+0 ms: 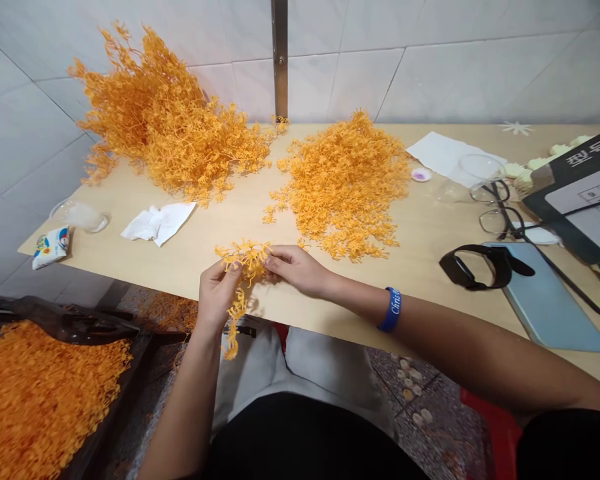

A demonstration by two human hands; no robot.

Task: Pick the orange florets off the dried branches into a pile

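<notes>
Between my two hands, over the table's front edge, is a yellow-orange plastic flower sprig (pixel 250 256). My left hand (pixel 218 291) is closed on it, and a strand of it dangles below beside the wrist. My right hand (pixel 296 268) pinches the sprig's other end; its fingertips are partly hidden. A blue wristband (pixel 391 309) is on my right forearm. Beyond my hands lies a loose heap of small orange plastic flower pieces (pixel 345 180). At the back left stands a taller pile of branched orange plastic flower sprigs (pixel 155 113).
A white tissue (pixel 161 223), a plastic cup (pixel 83 217) and a small packet (pixel 51 247) lie on the left. Glasses (pixel 503 213), a black smart band (pixel 480 267), a light blue phone (pixel 555 300) and a dark box (pixel 580 193) occupy the right. Below left, a crate holds orange pieces (pixel 45 400).
</notes>
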